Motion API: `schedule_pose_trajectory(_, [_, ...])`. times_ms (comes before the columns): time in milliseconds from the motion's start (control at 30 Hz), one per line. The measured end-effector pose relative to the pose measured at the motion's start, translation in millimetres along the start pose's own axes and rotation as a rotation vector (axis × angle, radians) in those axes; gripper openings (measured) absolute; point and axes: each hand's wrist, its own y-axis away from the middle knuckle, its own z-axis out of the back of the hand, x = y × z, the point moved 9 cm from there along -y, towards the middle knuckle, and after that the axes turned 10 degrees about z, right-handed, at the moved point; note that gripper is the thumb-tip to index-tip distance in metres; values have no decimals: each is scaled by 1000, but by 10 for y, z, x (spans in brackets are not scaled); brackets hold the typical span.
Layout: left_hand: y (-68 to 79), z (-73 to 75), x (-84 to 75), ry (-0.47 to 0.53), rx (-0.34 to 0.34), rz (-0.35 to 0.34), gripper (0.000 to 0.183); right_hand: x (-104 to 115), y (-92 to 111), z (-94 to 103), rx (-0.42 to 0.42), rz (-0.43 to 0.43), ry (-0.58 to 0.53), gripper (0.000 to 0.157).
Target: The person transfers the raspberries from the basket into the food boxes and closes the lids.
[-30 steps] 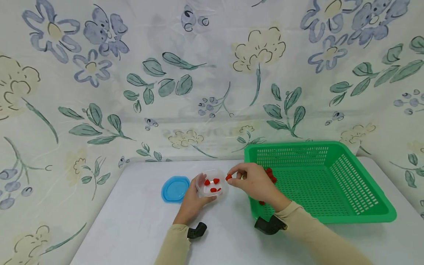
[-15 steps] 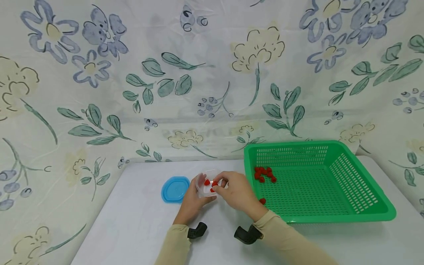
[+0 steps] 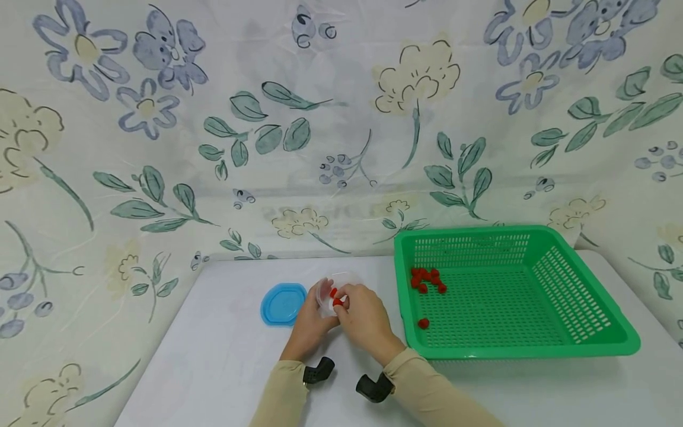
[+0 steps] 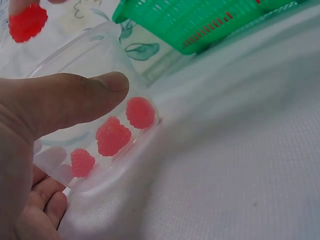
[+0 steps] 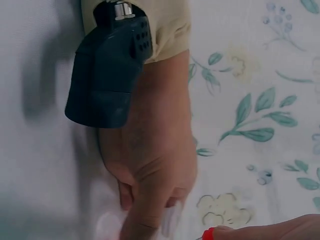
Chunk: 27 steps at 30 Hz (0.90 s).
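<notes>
My left hand grips a clear plastic tub, tilted with its mouth toward my right hand. Inside, against the wall, lie several raspberries, seen through the plastic in the left wrist view. My right hand pinches another raspberry between thumb and fingertips, right at the tub's mouth. That same berry peeks out red beside a fingertip at the bottom of the right wrist view, where my left hand also shows. In the head view, my right hand hides part of the tub.
On the right stands a green plastic basket with several raspberries in its back left corner and one raspberry nearer the front. A blue lid lies left of the tub on the white table. Floral cloth hangs behind.
My right hand has moved left from the basket's edge to the tub's mouth, carrying the pinched raspberry. My left hand and the tub have stayed in place.
</notes>
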Motion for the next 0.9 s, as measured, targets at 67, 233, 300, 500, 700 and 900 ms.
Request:
schedule_pose_trajectory(67, [-4, -4, 2, 5, 0, 2, 87, -25, 3, -25, -15, -11, 4, 7])
schedule_pose_trajectory(233, [-1, -15, 1, 6, 2, -4, 88, -144, 5, -73, -51, -69, 20, 11])
schedule_pose_trajectory(300, [4, -19, -6, 3, 3, -11, 88, -193, 6, -83, -60, -93, 32, 12])
schedule_pose_trajectory(500, [-7, -11, 2, -8, 7, -8, 92, -276, -8, -86, -88, -107, 92, 12])
schedule_pose_trajectory(700, [-5, -4, -9, 3, 11, -30, 91, -275, -33, -99, -80, -98, 117, 13])
schedule_pose_trajectory(900, [-3, 3, -27, 3, 7, -54, 89, -261, -47, -112, -69, -82, 135, 14])
